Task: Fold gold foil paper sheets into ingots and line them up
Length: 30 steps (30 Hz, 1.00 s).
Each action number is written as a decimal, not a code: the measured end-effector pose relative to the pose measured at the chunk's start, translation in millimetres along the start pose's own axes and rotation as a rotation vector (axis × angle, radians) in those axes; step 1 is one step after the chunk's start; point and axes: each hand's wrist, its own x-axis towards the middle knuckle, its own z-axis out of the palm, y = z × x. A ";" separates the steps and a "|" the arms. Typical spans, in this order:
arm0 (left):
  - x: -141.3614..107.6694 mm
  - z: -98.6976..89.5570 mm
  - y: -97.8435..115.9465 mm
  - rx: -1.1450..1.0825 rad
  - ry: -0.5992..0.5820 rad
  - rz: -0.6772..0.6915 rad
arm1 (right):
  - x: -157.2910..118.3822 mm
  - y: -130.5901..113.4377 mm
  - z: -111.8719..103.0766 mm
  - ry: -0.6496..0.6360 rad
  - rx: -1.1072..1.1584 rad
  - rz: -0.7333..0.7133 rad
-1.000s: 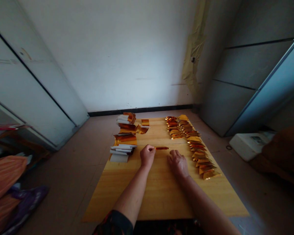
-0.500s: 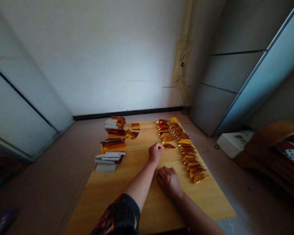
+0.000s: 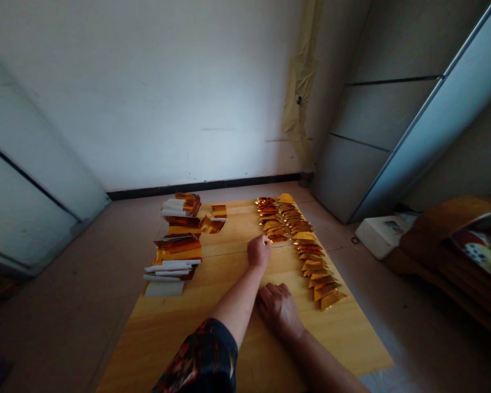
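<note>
My left hand [image 3: 259,251] reaches over the table with its fingers pinched on the left end of a folded gold foil paper [image 3: 279,238]. That piece lies against the near end of a row of folded gold papers [image 3: 270,215]. Closer to me, my right hand [image 3: 279,308] rests on the tabletop, its fingers curled under and nothing showing in them. A second, longer row of folded gold papers [image 3: 317,267] runs along the table's right side, to the right of both hands.
On the wooden table's [image 3: 225,278] left side lie stacks of gold and white paper sheets [image 3: 178,248], with loose gold pieces [image 3: 213,224] beside them. A white wall [image 3: 188,109] stands behind, a grey cabinet [image 3: 364,153] at the right. A white box [image 3: 380,236] sits on the floor.
My left hand has pushed the folded gold paper away from me, up against the row's near end. My right hand stays on the table. The whole view has shifted slightly.
</note>
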 end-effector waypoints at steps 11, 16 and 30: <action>-1.5 -1.0 -3.1 -0.003 0.021 0.063 | 0.4 -0.6 -1.7 0.014 -0.031 -0.011; -24.6 -14.4 -19.1 -0.060 0.104 0.144 | 0.6 1.6 2.2 0.063 -0.032 -0.018; -61.0 -97.6 -68.1 0.097 0.212 0.338 | 24.0 19.6 -15.0 0.010 0.008 0.215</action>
